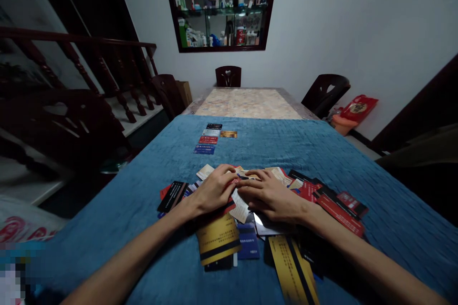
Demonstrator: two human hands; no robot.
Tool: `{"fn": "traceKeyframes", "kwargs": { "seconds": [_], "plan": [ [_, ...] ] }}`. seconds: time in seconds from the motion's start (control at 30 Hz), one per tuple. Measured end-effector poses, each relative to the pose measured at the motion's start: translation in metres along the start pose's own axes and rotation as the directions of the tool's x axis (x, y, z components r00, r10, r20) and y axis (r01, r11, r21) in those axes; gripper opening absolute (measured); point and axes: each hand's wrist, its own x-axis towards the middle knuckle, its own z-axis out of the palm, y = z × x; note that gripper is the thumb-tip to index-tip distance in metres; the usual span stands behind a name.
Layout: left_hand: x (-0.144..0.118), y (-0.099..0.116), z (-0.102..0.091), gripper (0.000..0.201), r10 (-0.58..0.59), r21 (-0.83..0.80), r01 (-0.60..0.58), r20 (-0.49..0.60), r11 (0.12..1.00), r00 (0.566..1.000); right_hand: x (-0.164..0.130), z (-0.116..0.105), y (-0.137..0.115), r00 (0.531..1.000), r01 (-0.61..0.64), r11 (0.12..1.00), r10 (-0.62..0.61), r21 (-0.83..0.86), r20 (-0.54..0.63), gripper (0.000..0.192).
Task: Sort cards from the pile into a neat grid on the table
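On blue cloth (358, 152), we rest both left hand (214, 190) and right hand (272, 195) flat, fingers spread, on scattered cards (332, 200), gripping none.

Loose card pile (286, 190): red, black, gold, blue cards, overlapping, lying flat on blue cloth, near edge.
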Motion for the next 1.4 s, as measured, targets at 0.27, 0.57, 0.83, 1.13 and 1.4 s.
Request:
{"fn": "traceKeyframes", "kwargs": {
  "seconds": [0.27,0.57,0.83,1.13,1.4],
  "plan": [
    [-0.006,0.005,0.003,0.019,0.041,-0.043,-0.04,0.007,0.998,0.999,-0.009,0.0,0.001,0.997,-0.06,0.998,0.059,-0.017,-0.043,0.034],
    [-0.01,0.021,0.008,0.008,0.056,0.008,-0.057,0.08,0.998,0.995,-0.029,0.001,0.007,0.984,-0.134,0.99,0.128,-0.039,-0.127,0.03],
    [-0.014,0.029,0.007,0.024,0.042,0.064,-0.051,0.128,0.997,0.991,-0.035,0.005,0.009,0.976,-0.122,0.992,0.121,0.002,-0.183,0.032],
    [-0.018,0.033,0.009,0.014,0.017,0.083,-0.03,0.147,0.996,0.989,-0.033,0.005,0.007,0.974,-0.093,0.995,0.098,0.033,-0.203,0.027],
    [-0.02,0.029,0.011,0.01,0.062,0.09,-0.073,0.112,0.993,0.992,-0.034,0.003,0.006,0.976,-0.074,0.997,0.078,0.027,-0.202,0.028]
  ]
}}
